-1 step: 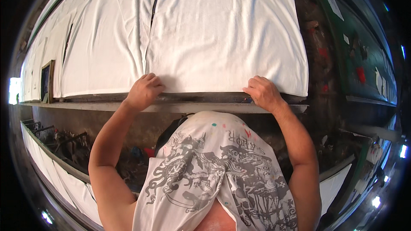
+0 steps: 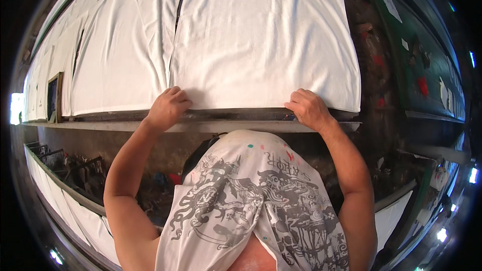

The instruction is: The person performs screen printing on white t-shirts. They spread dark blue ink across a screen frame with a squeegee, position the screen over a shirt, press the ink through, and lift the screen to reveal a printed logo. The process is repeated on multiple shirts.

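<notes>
A white cloth (image 2: 261, 45) with soft creases lies spread over the long table in front of me. My left hand (image 2: 170, 108) is closed on its near edge, close to the left corner, with the fingers curled. Farther right along that same edge, my right hand (image 2: 307, 108) pinches the cloth with thumb and fingers, a little short of the right corner. The fingertips of both hands are partly hidden. To the left lies another white cloth (image 2: 115, 60), rumpled along its right side, with a narrow dark gap between the two.
A pale rail (image 2: 236, 127) runs along the table's near side, just in front of my body. A small wooden frame (image 2: 61, 95) stands at the left end. On the right, past a dark gap, is a green table (image 2: 411, 30) with scraps on it. More white cloth (image 2: 65, 195) lies at lower left.
</notes>
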A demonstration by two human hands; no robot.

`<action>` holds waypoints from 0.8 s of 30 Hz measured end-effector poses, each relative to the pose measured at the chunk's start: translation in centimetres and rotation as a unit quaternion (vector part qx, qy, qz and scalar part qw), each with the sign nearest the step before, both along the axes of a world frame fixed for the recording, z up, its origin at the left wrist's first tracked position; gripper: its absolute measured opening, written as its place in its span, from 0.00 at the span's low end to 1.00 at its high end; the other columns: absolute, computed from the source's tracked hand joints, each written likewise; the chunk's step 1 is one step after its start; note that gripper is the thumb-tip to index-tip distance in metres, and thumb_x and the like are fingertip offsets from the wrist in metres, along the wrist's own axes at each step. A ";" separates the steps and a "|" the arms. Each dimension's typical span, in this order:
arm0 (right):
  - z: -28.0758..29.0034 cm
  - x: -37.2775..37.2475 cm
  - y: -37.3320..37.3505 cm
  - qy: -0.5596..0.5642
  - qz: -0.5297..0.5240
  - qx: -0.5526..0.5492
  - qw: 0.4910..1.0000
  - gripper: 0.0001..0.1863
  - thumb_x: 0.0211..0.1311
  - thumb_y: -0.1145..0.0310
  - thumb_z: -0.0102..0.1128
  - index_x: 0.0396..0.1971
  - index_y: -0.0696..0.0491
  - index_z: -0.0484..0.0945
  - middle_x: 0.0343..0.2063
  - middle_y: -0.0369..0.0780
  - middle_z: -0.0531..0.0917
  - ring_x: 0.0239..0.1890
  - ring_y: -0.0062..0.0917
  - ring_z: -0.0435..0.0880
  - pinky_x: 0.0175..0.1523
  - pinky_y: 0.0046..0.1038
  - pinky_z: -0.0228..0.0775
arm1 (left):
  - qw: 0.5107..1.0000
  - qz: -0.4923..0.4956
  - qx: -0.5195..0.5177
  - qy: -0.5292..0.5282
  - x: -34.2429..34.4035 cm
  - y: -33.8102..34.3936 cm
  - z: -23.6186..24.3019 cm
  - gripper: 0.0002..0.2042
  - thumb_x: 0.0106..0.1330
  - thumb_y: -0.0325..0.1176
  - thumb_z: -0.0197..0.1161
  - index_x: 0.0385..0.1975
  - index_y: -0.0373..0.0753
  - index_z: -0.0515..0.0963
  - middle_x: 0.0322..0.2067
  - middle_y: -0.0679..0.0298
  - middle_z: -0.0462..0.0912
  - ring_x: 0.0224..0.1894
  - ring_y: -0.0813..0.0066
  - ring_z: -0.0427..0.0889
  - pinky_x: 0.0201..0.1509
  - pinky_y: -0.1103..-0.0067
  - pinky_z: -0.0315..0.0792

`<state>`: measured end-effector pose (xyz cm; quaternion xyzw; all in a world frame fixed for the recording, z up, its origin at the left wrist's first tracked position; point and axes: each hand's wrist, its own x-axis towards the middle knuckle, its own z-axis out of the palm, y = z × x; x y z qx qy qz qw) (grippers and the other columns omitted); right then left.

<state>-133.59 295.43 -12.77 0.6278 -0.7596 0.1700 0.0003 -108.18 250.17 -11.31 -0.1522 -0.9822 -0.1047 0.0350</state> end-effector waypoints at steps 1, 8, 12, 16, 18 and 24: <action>0.1 -0.3 0.2 0.019 -0.011 -0.003 1.000 0.09 0.61 0.76 0.69 0.40 0.53 0.91 0.40 0.38 0.85 0.46 0.36 0.87 0.48 0.41 0.83 | 1.000 0.005 -0.003 -0.011 -0.2 -0.3 -0.1 0.13 0.57 0.24 0.70 0.42 0.41 0.91 0.44 0.65 0.87 0.51 0.58 0.85 0.58 0.63 0.83; 1.1 -3.2 6.4 0.145 -0.089 -0.038 0.985 0.10 0.64 0.72 0.69 0.45 0.51 0.91 0.42 0.37 0.85 0.46 0.34 0.88 0.51 0.39 0.82 | 1.000 0.000 0.000 0.012 -1.3 -0.5 0.2 0.08 0.60 0.27 0.70 0.39 0.42 0.89 0.42 0.64 0.85 0.49 0.58 0.85 0.55 0.64 0.84; 0.6 -3.7 7.6 0.149 -0.052 -0.030 0.987 0.08 0.64 0.69 0.70 0.42 0.52 0.90 0.39 0.37 0.84 0.45 0.33 0.87 0.51 0.37 0.82 | 0.999 -0.004 0.001 0.054 -0.9 0.0 0.3 0.08 0.61 0.27 0.70 0.38 0.42 0.89 0.41 0.64 0.85 0.47 0.58 0.85 0.53 0.63 0.84; 0.7 -4.1 8.7 0.099 -0.052 0.056 0.992 0.05 0.61 0.76 0.71 0.36 0.54 0.91 0.38 0.39 0.85 0.45 0.37 0.87 0.51 0.39 0.83 | 0.999 -0.011 0.011 0.032 -1.1 -0.3 0.0 0.08 0.61 0.25 0.69 0.38 0.41 0.89 0.40 0.63 0.85 0.47 0.58 0.85 0.52 0.63 0.84; 0.0 -4.3 9.0 0.068 -0.049 0.044 0.996 0.05 0.60 0.76 0.71 0.36 0.54 0.90 0.37 0.40 0.84 0.46 0.38 0.87 0.52 0.41 0.83 | 1.000 -0.013 0.009 0.022 -1.3 -0.5 -0.1 0.08 0.60 0.25 0.69 0.38 0.41 0.89 0.40 0.63 0.85 0.46 0.57 0.85 0.52 0.63 0.84; 1.1 -5.1 9.3 0.090 -0.107 0.029 0.990 0.11 0.62 0.77 0.70 0.45 0.55 0.88 0.41 0.42 0.84 0.48 0.41 0.87 0.56 0.44 0.81 | 0.999 -0.001 -0.003 0.033 -1.4 0.7 -0.1 0.08 0.61 0.26 0.69 0.40 0.41 0.87 0.43 0.61 0.84 0.46 0.56 0.84 0.51 0.61 0.84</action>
